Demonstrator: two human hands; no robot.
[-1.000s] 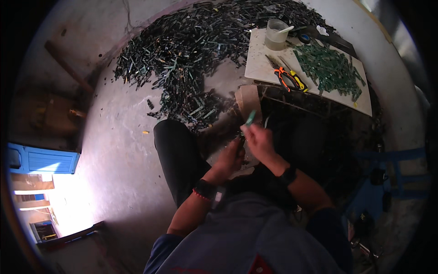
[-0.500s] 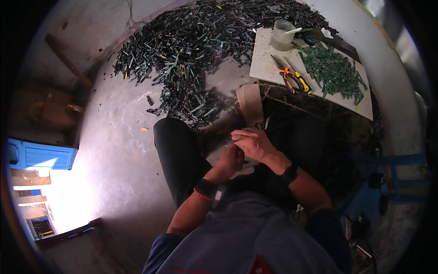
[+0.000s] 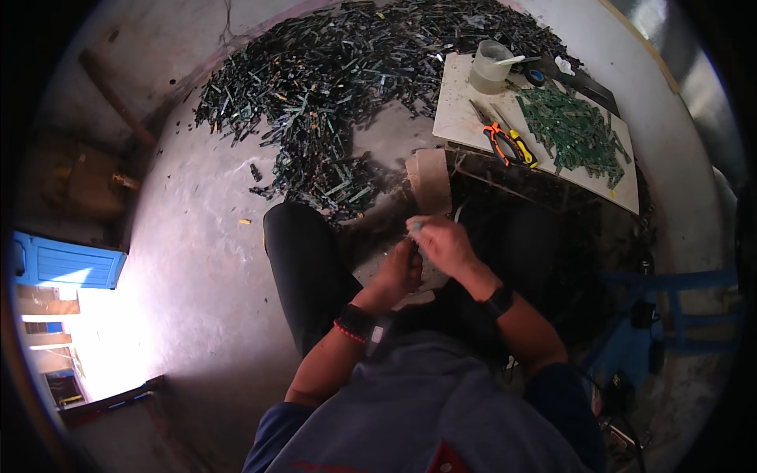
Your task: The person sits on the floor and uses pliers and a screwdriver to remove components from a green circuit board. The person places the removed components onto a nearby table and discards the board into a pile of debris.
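My left hand (image 3: 397, 276) is closed in a fist low between my knees, and whatever it grips is too dark and small to make out. Right above it, my right hand (image 3: 443, 244) pinches a small pale-green piece (image 3: 415, 226) between thumb and fingers. The two hands are close together, nearly touching. Just beyond them stands a brown cardboard flap (image 3: 431, 183). A large heap of dark and green narrow strips (image 3: 327, 118) spreads over the floor ahead.
On a pale board (image 3: 453, 110) at the far right are a pile of green strips (image 3: 572, 130), orange-handled pliers (image 3: 497, 140), a yellow-handled tool (image 3: 520, 146), a cloudy plastic cup (image 3: 489, 69) and a roll of blue tape (image 3: 535, 75). A blue chair (image 3: 678, 315) stands at right.
My right hand has turned and shifted slightly right, and a pale-green piece now shows at its fingertips. My left hand stays nearly in place. The view has shifted a little.
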